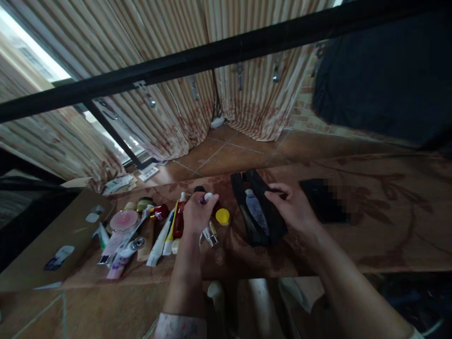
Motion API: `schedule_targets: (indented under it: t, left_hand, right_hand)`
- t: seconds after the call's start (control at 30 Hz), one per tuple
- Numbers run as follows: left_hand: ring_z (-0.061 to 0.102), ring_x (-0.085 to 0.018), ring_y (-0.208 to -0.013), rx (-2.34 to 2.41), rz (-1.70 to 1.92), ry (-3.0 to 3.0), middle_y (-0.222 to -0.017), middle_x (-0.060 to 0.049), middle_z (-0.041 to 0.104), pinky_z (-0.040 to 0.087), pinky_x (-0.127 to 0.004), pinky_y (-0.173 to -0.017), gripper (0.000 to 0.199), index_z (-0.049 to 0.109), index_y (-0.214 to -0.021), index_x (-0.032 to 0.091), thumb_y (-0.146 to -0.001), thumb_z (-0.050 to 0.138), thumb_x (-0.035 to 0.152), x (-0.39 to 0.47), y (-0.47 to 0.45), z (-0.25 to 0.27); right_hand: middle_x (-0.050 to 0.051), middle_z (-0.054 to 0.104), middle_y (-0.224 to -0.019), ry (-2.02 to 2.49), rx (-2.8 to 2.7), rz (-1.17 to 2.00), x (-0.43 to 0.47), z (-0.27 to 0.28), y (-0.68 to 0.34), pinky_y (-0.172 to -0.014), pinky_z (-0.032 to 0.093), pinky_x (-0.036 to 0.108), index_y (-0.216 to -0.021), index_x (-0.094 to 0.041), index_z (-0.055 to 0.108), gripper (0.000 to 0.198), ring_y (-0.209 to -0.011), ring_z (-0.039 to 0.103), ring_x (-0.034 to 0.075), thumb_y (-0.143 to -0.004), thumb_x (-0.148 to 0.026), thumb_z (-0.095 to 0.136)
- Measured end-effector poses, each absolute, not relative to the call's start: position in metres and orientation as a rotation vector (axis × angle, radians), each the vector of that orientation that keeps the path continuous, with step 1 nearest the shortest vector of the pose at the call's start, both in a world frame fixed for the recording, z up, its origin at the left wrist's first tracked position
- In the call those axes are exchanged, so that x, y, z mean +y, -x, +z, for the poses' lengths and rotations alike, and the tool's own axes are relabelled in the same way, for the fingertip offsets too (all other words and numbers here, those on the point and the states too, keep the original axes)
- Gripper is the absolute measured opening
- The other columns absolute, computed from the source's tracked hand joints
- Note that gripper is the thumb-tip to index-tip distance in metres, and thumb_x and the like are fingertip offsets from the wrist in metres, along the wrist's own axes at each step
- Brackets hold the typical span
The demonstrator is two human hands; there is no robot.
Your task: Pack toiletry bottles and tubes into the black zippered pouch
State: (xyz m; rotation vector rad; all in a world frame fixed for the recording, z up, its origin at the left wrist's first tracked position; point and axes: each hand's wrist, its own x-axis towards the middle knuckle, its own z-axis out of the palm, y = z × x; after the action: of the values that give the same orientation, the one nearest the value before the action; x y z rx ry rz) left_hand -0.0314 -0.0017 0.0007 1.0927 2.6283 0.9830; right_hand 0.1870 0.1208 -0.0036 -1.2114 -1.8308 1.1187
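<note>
My left hand (200,211) is closed among the toiletries, its thumb and fingers around a small white-capped container (208,196) whose body is mostly hidden. Just right of that hand is a round yellow lid (222,217). A dark red bottle (179,219) and a yellow tube (171,234) lie to its left. With thumb and fingers, my right hand (287,205) grips the right edge of an opened black pouch (278,228). Inside the pouch lies a pale bluish bottle or tube (257,211).
More tubes and jars, including a pink round container (123,221), are heaped at left beside a cardboard box (70,235). At right, a dark flat object (325,200), partly pixelated, rests on the brown cloth (381,207). A black metal bar (197,59) crosses in front of striped curtains (169,103).
</note>
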Motion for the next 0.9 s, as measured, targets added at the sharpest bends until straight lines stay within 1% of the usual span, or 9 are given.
schedule_targets:
  t: [0.13,0.2,0.27,0.33,0.43,0.53,0.67,0.83,0.9]
  left_hand:
    - [0.067,-0.021,-0.088,2.707,1.131,-0.961,-0.095,-0.008,0.073,0.047,-0.03,-0.078,0.037,0.069,-0.098,0.017,-0.084,0.053,0.047,-0.017,0.053,0.006]
    - [0.067,-0.022,-0.092,2.859,0.978,-0.846,-0.101,-0.01,0.072,0.047,-0.032,-0.08,0.037,0.067,-0.104,0.017,-0.087,0.048,0.044,-0.027,0.068,0.008]
    - [0.065,-0.026,-0.098,2.953,0.703,-0.764,-0.106,-0.013,0.071,0.047,-0.035,-0.081,0.039,0.065,-0.109,0.016,-0.088,0.045,0.041,-0.037,0.082,0.007]
    - [0.065,-0.029,-0.1,2.945,0.502,-0.736,-0.107,-0.016,0.07,0.047,-0.037,-0.081,0.038,0.065,-0.108,0.015,-0.086,0.048,0.04,-0.044,0.09,0.004]
    - [0.064,-0.034,-0.102,2.9,0.386,-0.737,-0.107,-0.019,0.068,0.048,-0.041,-0.08,0.035,0.067,-0.102,0.014,-0.078,0.058,0.037,-0.048,0.09,-0.001]
    - [0.062,-0.038,-0.104,2.899,0.295,-0.721,-0.112,-0.021,0.065,0.048,-0.044,-0.081,0.036,0.066,-0.103,0.014,-0.072,0.061,0.033,-0.045,0.084,-0.002]
    - [0.061,-0.038,-0.106,2.903,0.229,-0.717,-0.116,-0.022,0.063,0.048,-0.045,-0.085,0.042,0.064,-0.107,0.013,-0.07,0.063,0.033,-0.041,0.078,-0.002]
    - [0.06,-0.038,-0.108,2.903,0.185,-0.728,-0.117,-0.024,0.061,0.048,-0.045,-0.087,0.051,0.061,-0.113,0.009,-0.069,0.065,0.035,-0.039,0.077,-0.006]
    - [0.058,-0.038,-0.11,2.912,0.17,-0.729,-0.118,-0.024,0.06,0.048,-0.045,-0.087,0.052,0.06,-0.114,0.009,-0.069,0.065,0.037,-0.039,0.076,-0.007]
  right_hand:
    - [0.005,0.075,-0.085,1.213,-1.835,1.04,0.121,-0.006,-0.187,-0.067,0.05,0.031,-0.099,-0.018,0.072,0.032,-0.074,0.068,0.021,-0.076,-0.04,0.063]
    - [0.006,0.075,-0.085,1.219,-1.84,1.019,0.12,-0.005,-0.187,-0.067,0.05,0.031,-0.097,-0.018,0.072,0.032,-0.074,0.069,0.021,-0.076,-0.04,0.063]
    - [0.006,0.075,-0.082,1.234,-1.842,1.023,0.119,-0.003,-0.187,-0.064,0.05,0.03,-0.096,-0.018,0.073,0.032,-0.072,0.069,0.021,-0.075,-0.041,0.063]
    - [0.006,0.074,-0.079,1.26,-1.838,1.042,0.119,-0.003,-0.186,-0.06,0.05,0.03,-0.097,-0.019,0.073,0.033,-0.069,0.069,0.021,-0.074,-0.042,0.063]
    - [0.006,0.074,-0.078,1.271,-1.825,1.071,0.119,-0.005,-0.185,-0.059,0.05,0.03,-0.097,-0.019,0.072,0.034,-0.069,0.069,0.021,-0.073,-0.042,0.064]
    - [0.006,0.074,-0.076,1.255,-1.801,1.084,0.119,-0.006,-0.183,-0.059,0.05,0.03,-0.096,-0.018,0.072,0.034,-0.068,0.069,0.021,-0.073,-0.042,0.065]
    - [0.006,0.074,-0.074,1.249,-1.82,1.064,0.117,-0.004,-0.182,-0.057,0.049,0.029,-0.093,-0.019,0.073,0.031,-0.065,0.068,0.021,-0.073,-0.041,0.064]
    - [0.006,0.074,-0.079,1.241,-1.831,1.055,0.116,-0.004,-0.18,-0.061,0.05,0.03,-0.095,-0.018,0.072,0.032,-0.068,0.068,0.021,-0.074,-0.042,0.064]
    - [0.006,0.074,-0.079,1.23,-1.822,1.082,0.117,-0.005,-0.18,-0.062,0.051,0.03,-0.096,-0.017,0.072,0.033,-0.069,0.068,0.021,-0.074,-0.042,0.065]
